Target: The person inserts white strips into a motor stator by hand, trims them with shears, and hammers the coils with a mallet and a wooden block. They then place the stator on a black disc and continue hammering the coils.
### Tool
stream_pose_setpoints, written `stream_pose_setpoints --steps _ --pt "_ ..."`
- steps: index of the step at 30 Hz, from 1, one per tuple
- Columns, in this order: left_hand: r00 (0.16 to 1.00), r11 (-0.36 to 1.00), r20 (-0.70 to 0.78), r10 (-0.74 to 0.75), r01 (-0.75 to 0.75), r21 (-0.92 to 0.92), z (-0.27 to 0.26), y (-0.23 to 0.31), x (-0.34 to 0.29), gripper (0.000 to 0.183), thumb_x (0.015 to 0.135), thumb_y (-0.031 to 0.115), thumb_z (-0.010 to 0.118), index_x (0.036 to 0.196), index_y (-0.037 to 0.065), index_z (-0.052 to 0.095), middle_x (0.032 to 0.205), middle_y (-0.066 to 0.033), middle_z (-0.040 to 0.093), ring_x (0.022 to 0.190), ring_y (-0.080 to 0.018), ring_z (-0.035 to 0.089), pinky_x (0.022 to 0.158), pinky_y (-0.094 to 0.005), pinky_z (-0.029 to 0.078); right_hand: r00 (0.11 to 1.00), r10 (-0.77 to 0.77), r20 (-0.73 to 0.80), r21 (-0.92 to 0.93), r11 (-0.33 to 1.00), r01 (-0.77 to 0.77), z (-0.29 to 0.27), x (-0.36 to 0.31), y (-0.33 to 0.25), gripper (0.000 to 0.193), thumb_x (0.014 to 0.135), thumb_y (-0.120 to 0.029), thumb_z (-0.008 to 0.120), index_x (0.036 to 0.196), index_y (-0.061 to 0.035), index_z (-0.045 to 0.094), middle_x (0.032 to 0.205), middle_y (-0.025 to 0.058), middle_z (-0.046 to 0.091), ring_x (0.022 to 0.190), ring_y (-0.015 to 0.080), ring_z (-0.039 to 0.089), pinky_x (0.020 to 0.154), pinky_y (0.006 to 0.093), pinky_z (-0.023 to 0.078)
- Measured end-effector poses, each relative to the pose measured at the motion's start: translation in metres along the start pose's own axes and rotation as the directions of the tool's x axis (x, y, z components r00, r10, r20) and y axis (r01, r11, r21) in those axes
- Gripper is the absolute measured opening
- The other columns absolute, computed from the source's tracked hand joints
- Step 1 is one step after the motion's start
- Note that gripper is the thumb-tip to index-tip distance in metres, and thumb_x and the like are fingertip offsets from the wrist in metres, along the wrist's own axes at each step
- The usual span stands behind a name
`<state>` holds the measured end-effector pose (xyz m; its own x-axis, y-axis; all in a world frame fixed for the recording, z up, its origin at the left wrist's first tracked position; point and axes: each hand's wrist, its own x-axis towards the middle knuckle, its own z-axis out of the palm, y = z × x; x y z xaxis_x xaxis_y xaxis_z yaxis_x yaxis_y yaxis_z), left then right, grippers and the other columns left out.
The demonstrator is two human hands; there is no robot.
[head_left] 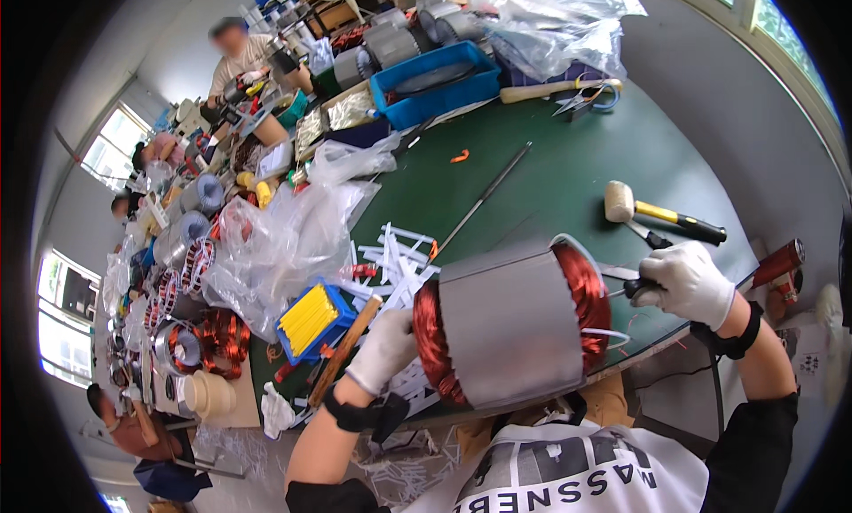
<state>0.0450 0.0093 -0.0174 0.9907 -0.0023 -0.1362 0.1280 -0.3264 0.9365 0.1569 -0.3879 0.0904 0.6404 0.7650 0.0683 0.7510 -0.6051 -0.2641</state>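
A large grey motor stator (510, 322) lies on its side near the table's front edge. Red-brown copper windings bulge out of its left end (433, 340) and right end (581, 291), and pale sleeved leads hang at the right. My left hand (386, 349), in a white glove, is against the left winding; its fingers are mostly hidden there. My right hand (688, 282), also gloved, is closed around a black-handled tool (637, 288). A thin metal part of the tool points toward the right winding; its exact kind is unclear.
Beyond the stator lie a metal rod (488, 189), a mallet (621, 202) with a yellow-black handle, and scissors (593, 100). White strips (390, 269), a blue box of yellow sticks (311, 322), a wooden stick (346, 349) and plastic bags (266, 238) crowd the left. Other people sit farther off.
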Motion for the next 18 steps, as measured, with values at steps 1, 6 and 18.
stream_pose_setpoints --steps 1,6,18 --pt "1.000 0.993 0.022 0.011 -0.014 0.118 -0.005 0.001 -0.007 0.013 0.080 0.009 0.062 0.089 0.001 0.067 0.079 -0.0203 0.065 0.071 -0.0273 0.065 0.066 -0.0325 0.049 1.000 -0.004 0.022 -0.031 1.000 0.004 -0.001 -0.001 0.001 0.030 0.068 -0.034 0.074 0.071 -0.0066 0.060 0.061 0.0099 0.055 0.060 0.0299 0.058 0.058 0.0390 0.045" --pt "0.996 0.996 0.029 -0.082 0.080 0.050 -0.010 -0.036 -0.002 0.016 0.081 0.007 0.061 0.095 0.000 0.067 0.081 -0.0139 0.069 0.071 -0.0158 0.064 0.067 -0.0293 0.049 1.000 -0.003 -0.018 -0.051 0.999 0.002 0.000 -0.003 -0.002 0.036 0.062 -0.038 0.076 0.069 -0.0067 0.059 0.061 0.0086 0.052 0.061 0.0298 0.056 0.057 0.0389 0.043" --pt "0.734 0.462 -0.032 0.678 -0.392 0.795 0.056 0.162 -0.036 0.037 0.070 0.018 0.065 0.104 0.004 0.061 0.109 -0.0156 0.060 0.097 -0.0308 0.059 0.086 -0.0417 0.046 0.992 -0.103 -0.079 -0.275 0.958 0.077 0.042 0.009 -0.020 0.029 0.066 -0.032 0.074 0.073 -0.0102 0.056 0.069 0.0035 0.053 0.068 0.0225 0.056 0.067 0.0347 0.040"
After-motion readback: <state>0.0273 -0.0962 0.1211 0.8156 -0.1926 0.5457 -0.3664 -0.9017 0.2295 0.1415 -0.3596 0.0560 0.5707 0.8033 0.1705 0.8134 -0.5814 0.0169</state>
